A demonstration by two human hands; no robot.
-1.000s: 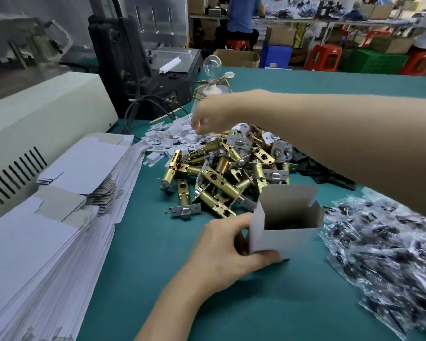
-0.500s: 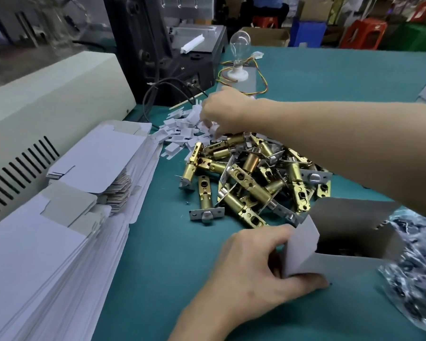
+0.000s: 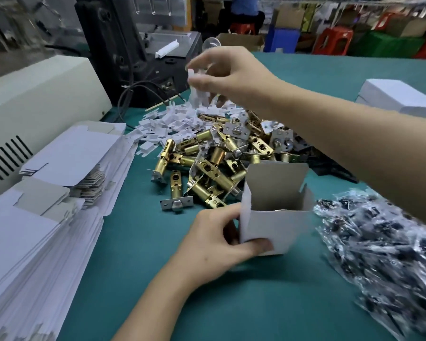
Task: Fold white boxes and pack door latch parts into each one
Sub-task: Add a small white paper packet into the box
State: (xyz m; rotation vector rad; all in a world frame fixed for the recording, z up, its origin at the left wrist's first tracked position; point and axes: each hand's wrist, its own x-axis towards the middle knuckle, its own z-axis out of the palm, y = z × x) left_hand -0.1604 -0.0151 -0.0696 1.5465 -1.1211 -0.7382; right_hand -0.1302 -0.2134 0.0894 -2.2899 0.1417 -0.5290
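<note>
- Left hand: I log it low and centre, gripping the white box at its near left corner, thumb across the front wall and fingers curled round the side.
- White box: it stands upright on the table, just in front of the latch heap. The top is open and the rear flap stands up. I cannot make out what lies inside.
- Right hand: I log it raised above the far end of the heap, arm reaching in from the right. Its fingertips are closed in a pinch on a white card piece. More white bits hang blurred just below it, and I cannot count them.
- Loose white card pieces: a scattered pile on the table, directly beneath the right hand and touching the back of the latch heap.
- Door latches: a jumbled heap of brass-coloured bodies with silver faceplates at mid-table. One single latch lies flat at the near left edge of the heap.
- Flat box blanks: tall stacks along the left edge of the table.
- Clear bags: I see dark small parts inside. They are heaped on the right, just beside the white box.
- Closed white boxes: on the far right of the table.
- Cream machine with vent slots at far left, and a black machine behind the card pile.
</note>
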